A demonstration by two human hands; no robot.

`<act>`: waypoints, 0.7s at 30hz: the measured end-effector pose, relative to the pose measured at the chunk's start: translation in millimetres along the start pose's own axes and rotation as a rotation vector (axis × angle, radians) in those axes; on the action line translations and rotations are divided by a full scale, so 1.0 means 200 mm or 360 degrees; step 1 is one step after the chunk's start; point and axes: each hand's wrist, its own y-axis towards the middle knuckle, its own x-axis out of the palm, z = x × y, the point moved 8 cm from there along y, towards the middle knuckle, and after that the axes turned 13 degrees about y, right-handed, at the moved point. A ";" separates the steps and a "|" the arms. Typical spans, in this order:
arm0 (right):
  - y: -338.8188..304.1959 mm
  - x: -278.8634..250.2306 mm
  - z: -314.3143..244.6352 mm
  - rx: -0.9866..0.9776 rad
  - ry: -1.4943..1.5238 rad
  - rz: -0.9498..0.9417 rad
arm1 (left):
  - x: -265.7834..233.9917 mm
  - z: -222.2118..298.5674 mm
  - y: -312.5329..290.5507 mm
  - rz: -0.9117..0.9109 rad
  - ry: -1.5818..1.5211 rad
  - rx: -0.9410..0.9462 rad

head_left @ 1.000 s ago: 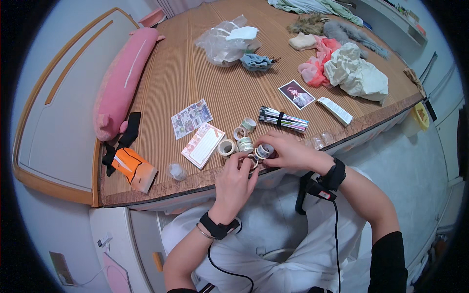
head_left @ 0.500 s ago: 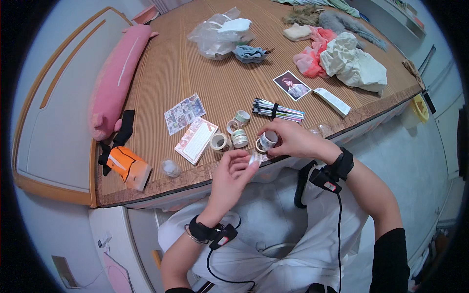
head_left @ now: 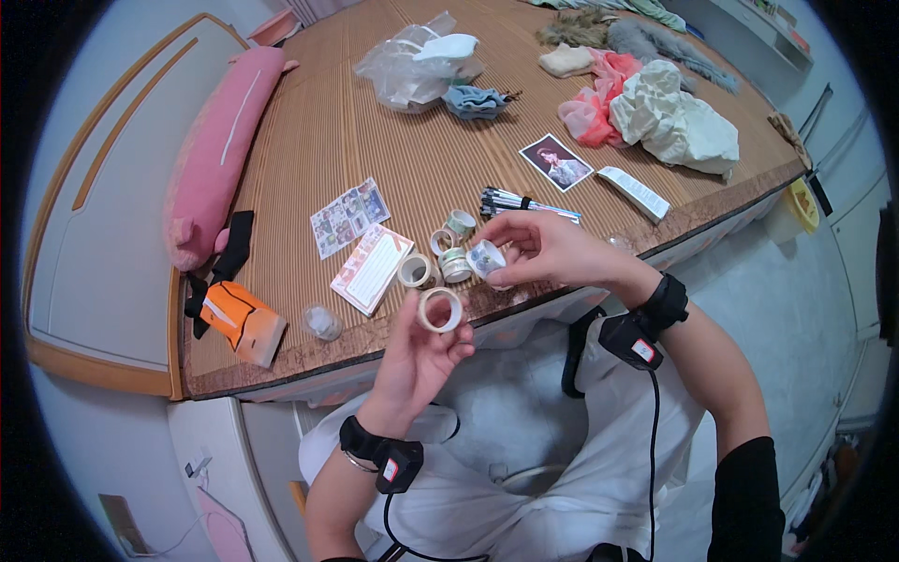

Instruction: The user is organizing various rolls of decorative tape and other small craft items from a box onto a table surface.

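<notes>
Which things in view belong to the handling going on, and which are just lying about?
In hand or likely part of it:
- cream roll, left hand
- patterned roll, right hand
- loose rolls

Lying about:
- pens
- notepad
- photo
- plush
- orange pouch

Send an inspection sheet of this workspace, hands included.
Surface: brown slatted mat, small items near its front edge.
Work items: pale tape roll and patterned tape roll in hand; other tape rolls clustered nearby.
Clutter: clear plastic bag, pink plush, pen bundle, photo print.
Hands: left hand holds the pale roll; right hand holds the patterned one.
Cables: black cable at each wrist.
Surroundings: headboard at left, yellow-rimmed bin at right.
</notes>
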 end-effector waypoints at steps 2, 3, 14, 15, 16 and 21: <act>0.00 0.01 -0.03 -0.0028 0.0151 0.0015 | -0.01 0.05 -0.02 -0.0019 0.0032 0.0070; 0.00 0.03 -0.05 -0.0055 0.0311 0.0026 | -0.02 0.08 -0.03 -0.0029 0.0067 0.0138; -0.05 -0.03 -0.06 -0.0141 -0.0876 0.0247 | -0.07 0.38 -0.08 0.0561 0.0970 0.0850; -0.06 -0.02 -0.05 -0.0141 -0.0876 0.0247 | -0.06 0.40 -0.08 0.0614 0.1040 0.0874; -0.06 -0.01 -0.03 -0.0075 -0.0904 0.0233 | -0.07 0.39 -0.06 0.0614 0.1041 0.0874; -0.07 0.01 0.02 0.0000 -0.1180 0.0136 | -0.11 0.43 -0.05 0.0705 0.1313 0.0906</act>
